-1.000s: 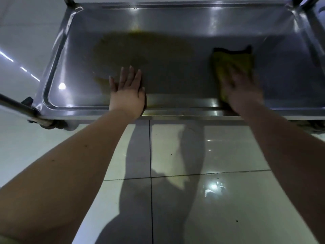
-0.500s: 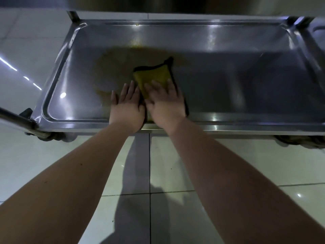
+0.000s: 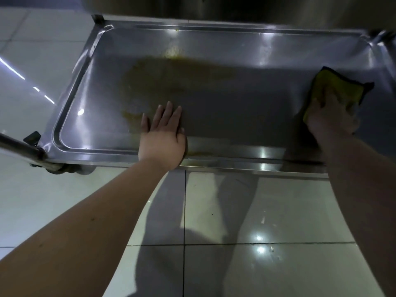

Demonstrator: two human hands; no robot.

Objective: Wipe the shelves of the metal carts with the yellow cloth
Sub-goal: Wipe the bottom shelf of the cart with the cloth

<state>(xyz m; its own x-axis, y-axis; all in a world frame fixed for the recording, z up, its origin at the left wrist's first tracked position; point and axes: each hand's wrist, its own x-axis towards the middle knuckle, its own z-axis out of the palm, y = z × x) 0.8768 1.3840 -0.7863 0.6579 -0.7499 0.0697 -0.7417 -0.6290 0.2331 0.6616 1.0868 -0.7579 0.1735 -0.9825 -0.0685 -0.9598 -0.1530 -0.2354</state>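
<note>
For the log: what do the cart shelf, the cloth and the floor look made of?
Shelf: likely stainless steel, glossy; it mirrors the lights. Cloth: soft yellow fabric, dark edging, probably microfibre; it bunches under the right hand. Floor: glazed pale tiles, grout lines, sharp glints.
</note>
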